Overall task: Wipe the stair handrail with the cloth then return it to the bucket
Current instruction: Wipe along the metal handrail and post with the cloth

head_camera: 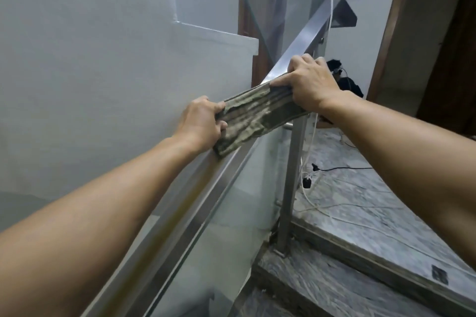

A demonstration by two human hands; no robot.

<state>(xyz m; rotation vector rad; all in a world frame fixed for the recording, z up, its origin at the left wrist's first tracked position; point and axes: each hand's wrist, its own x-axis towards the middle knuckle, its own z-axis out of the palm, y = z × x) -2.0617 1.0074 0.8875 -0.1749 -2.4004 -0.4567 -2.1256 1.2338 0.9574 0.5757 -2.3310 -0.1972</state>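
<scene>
Am holding cloth (253, 113) stretched flat over handrail (296, 46): L hand (199, 123) fingers clamped on low end, R hand (313, 82) fingers clamped on high end plus rail. Wiping well, imo: keeping cloth taut, pressing w/ both hands. Bucket not in view.

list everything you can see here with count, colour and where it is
cloth: one, mottled green-grey, stretched along the top of the handrail
handrail: one, brushed steel, running diagonally through the middle
glass panel: one, clear, under the handrail
post: one, steel, standing on the step edge
steps: two visible, grey marble, lower right
cables: several, white and black, on the floor
wall: one, white, left
left hand: gripping the cloth's lower end
right hand: gripping its upper end
</scene>
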